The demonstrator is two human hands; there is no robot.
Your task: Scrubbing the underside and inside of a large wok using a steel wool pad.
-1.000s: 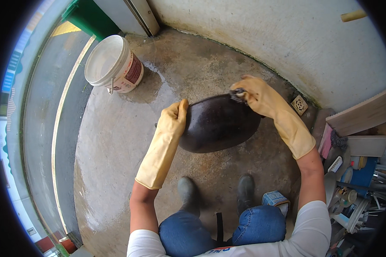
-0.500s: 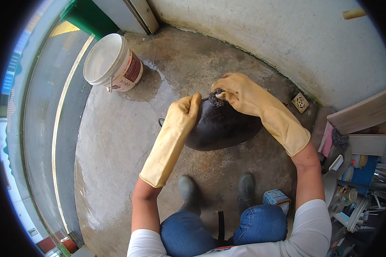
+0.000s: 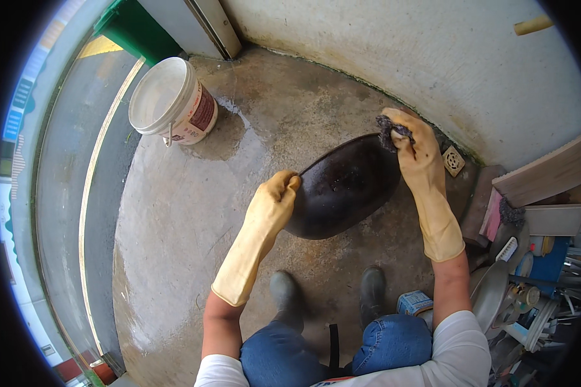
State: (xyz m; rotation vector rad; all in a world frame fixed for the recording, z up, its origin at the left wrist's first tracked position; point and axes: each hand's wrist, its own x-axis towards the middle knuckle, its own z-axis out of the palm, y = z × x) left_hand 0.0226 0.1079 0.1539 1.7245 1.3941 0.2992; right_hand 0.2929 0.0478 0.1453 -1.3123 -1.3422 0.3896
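A large black wok (image 3: 345, 187) is tilted above the concrete floor in front of my boots, its dark curved face wet-looking with a few specks. My left hand (image 3: 274, 201), in a long yellow rubber glove, is closed on the wok's left edge. In a matching glove, my right hand (image 3: 414, 138) grips a dark, matted wad of steel wool (image 3: 387, 132). That wad is at the wok's upper right edge; whether it touches the metal is hard to tell.
A white bucket (image 3: 197, 119) stands on wet floor at the upper left, near a green bin (image 3: 132, 32). A square floor drain (image 3: 453, 161) lies by the wall. Boards, a brush (image 3: 507, 249) and piled utensils crowd the right; a blue container (image 3: 414, 302) sits beside my right boot.
My right hand has moved right with the steel wool, from the wok's upper left rim to its upper right edge. My left hand and the wok have shifted slightly lower.
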